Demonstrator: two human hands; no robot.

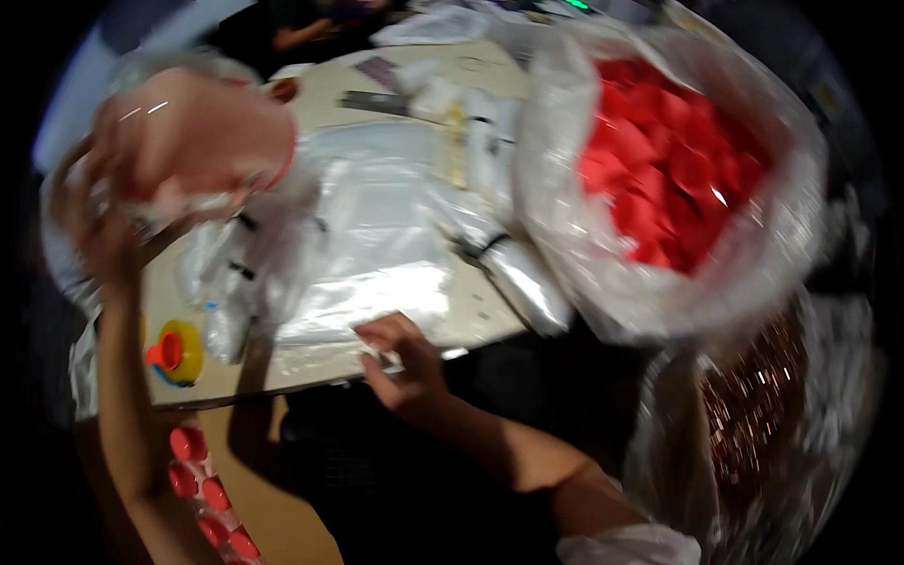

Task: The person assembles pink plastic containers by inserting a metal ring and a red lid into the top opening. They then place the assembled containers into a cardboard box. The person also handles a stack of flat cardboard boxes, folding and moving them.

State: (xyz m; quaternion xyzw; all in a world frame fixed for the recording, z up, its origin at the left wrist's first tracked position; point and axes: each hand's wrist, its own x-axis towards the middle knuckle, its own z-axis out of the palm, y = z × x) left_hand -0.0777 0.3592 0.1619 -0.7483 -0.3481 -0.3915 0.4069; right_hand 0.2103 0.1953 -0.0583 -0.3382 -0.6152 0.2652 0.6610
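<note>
At the upper left, my left hand [105, 226] is raised against the side of a bulky pinkish, plastic-covered thing [202, 132] with a red edge. Blur smears its fingers, and its grip is unclear. My right hand [405, 367] hovers by the table's front edge with thumb and fingers apart and half curled. A small pale spot shows between them, too blurred to name. Just beyond that hand lies a stack of clear plastic bags [377, 226], flat on the table [490, 320].
A large clear bag of red pieces [673, 165] stands at the right. Below it sits a bag of shiny copper-coloured pieces [758, 405]. A rolled plastic bundle [527, 278], a yellow-and-red round item [177, 353] and a strip of red discs [202, 485] lie around. Another person's arm [306, 33] shows at the back.
</note>
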